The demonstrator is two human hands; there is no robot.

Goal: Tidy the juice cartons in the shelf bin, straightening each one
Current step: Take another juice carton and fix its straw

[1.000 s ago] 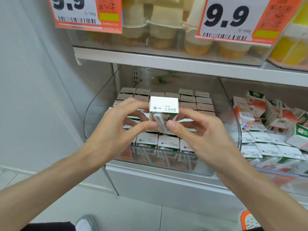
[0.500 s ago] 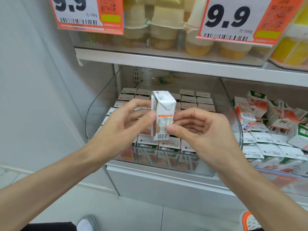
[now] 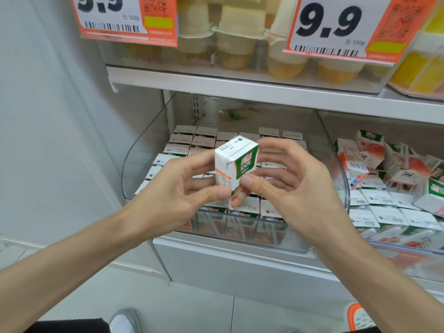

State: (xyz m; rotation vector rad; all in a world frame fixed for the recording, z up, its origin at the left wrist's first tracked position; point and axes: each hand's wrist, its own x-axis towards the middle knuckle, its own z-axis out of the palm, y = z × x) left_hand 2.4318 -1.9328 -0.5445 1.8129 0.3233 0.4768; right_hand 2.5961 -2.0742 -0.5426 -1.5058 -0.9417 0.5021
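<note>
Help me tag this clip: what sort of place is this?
Likely a grocery shop: orange price tags reading 9.9 hang above, and clear shelf bins hold rows of juice cartons.

Shop: shelf price tags (image 3: 336,27) w/ barcodes, clear bins (image 3: 264,234) of cartons (image 3: 374,198).

free: gap between cartons (image 3: 203,141) and shelf (image 3: 240,88) at 12 o'clock | blocked: bin wall (image 3: 336,159) at 3 o'clock, bin front (image 3: 240,228) at 6 o'clock
</note>
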